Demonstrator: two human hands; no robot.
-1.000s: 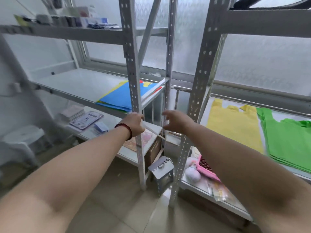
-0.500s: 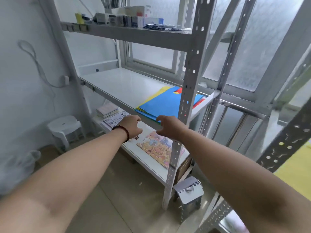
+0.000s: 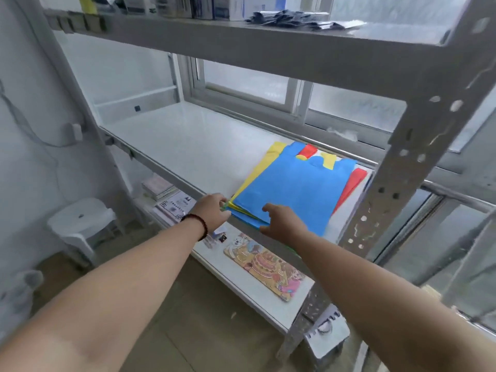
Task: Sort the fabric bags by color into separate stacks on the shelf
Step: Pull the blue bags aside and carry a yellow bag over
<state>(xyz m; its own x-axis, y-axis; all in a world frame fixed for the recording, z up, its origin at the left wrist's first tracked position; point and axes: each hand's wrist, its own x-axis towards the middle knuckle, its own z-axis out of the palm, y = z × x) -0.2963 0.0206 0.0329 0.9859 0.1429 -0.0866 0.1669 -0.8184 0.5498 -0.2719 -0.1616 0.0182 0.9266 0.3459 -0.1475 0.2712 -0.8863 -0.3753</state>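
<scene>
A pile of mixed fabric bags [image 3: 292, 189] lies at the right end of the white middle shelf [image 3: 193, 146]. A blue bag is on top, with yellow bag [image 3: 259, 170] and red bag [image 3: 353, 181] edges sticking out beneath. My left hand [image 3: 213, 210] is at the pile's near left corner, its fingertips curled onto the layered edges. My right hand [image 3: 281, 222] grips the near edge, thumb on top of the blue bag and fingers under the edge.
A perforated metal upright [image 3: 381, 189] stands just right of the pile. The top shelf [image 3: 241, 36] carries boxes and dark packets. The lower shelf holds a cartoon board [image 3: 264, 267], booklets and papers [image 3: 166, 191]. A white stool [image 3: 80, 224] and a small grey stool [image 3: 326, 334] stand on the floor.
The view has swung left and closer to the mixed pile. Both hands have moved forward from the shelf front onto the pile's near edge.
</scene>
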